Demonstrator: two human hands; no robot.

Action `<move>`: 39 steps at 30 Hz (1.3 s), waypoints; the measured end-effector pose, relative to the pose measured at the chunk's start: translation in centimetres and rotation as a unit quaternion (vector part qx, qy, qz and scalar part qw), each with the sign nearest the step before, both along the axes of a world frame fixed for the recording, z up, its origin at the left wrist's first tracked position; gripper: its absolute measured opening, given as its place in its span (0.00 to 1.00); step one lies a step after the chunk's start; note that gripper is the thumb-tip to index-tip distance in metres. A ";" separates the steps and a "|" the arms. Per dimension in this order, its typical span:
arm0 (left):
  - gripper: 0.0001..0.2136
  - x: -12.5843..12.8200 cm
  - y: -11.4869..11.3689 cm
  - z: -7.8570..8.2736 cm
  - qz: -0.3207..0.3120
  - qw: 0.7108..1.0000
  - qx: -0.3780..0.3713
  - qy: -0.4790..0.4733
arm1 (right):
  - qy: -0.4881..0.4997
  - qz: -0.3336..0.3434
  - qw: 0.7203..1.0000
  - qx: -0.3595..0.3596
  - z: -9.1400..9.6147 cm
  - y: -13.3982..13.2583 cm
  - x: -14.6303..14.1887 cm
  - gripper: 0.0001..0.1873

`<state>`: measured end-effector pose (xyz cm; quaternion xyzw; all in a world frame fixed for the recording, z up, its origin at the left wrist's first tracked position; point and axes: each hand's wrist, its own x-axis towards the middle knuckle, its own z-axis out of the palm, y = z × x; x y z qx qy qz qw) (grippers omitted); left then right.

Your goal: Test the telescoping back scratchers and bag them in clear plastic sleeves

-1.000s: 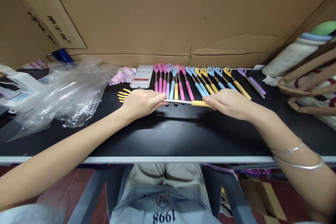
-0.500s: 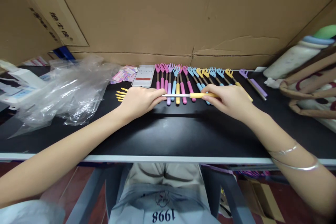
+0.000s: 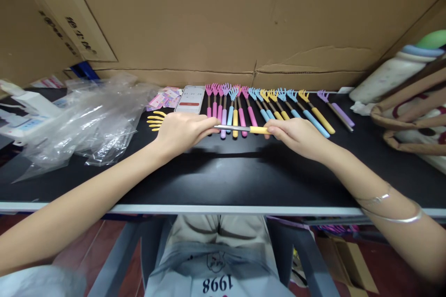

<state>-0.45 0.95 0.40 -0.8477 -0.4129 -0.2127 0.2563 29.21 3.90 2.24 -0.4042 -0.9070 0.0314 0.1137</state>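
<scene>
A yellow back scratcher [image 3: 240, 128] is held level above the black table, between both hands. My left hand [image 3: 184, 132] is closed around its claw end, and the yellow claw tips stick out to the left of the fist. Bare metal rod shows between the hands, leading into the yellow grip. My right hand [image 3: 299, 137] pinches that grip near its right end, covering part of it. Behind the hands lies a row of back scratchers [image 3: 240, 111] in pink, purple, blue and yellow, claws toward the cardboard.
Clear plastic bags [image 3: 101, 120] are heaped on the left beside a white device [image 3: 38, 106]. A phone [image 3: 190, 99] showing a timer lies by some printed cards [image 3: 165, 98]. At right, a purple back scratcher [image 3: 334, 109] lies near a loose purple grip [image 3: 344, 114], a bottle [image 3: 390, 76] and a bag [image 3: 411, 116].
My right hand has shifted along the yellow grip toward its right end, and its fingers have closed in. My left hand has moved slightly left with the claw.
</scene>
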 end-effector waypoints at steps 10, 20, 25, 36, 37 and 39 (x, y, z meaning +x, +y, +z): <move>0.21 0.2 -0.4 -0.2 -0.006 1.000 0.001 -0.012 | 0.021 -0.005 1.000 0.019 0.0 -0.2 -0.3 0.20; 0.25 0.2 -0.5 -0.2 -0.006 0.998 -0.057 -0.018 | -0.009 0.026 0.999 0.046 -0.1 0.0 0.3 0.23; 0.25 0.3 -0.5 -0.3 0.015 0.994 -0.107 -0.016 | -0.004 0.041 0.998 0.057 0.0 -0.1 0.2 0.21; 0.18 0.9 -0.6 0.2 0.009 0.954 -0.291 -0.074 | -0.005 0.043 0.992 0.114 -0.1 -0.6 -0.3 0.17; 0.18 0.9 -0.6 0.2 0.012 0.952 -0.295 -0.077 | -0.006 0.040 0.992 0.122 -0.1 -0.6 -0.3 0.18; 0.17 1.0 -0.6 0.2 0.024 0.957 -0.278 -0.075 | -0.003 0.030 0.991 0.128 -0.2 -0.7 -0.3 0.20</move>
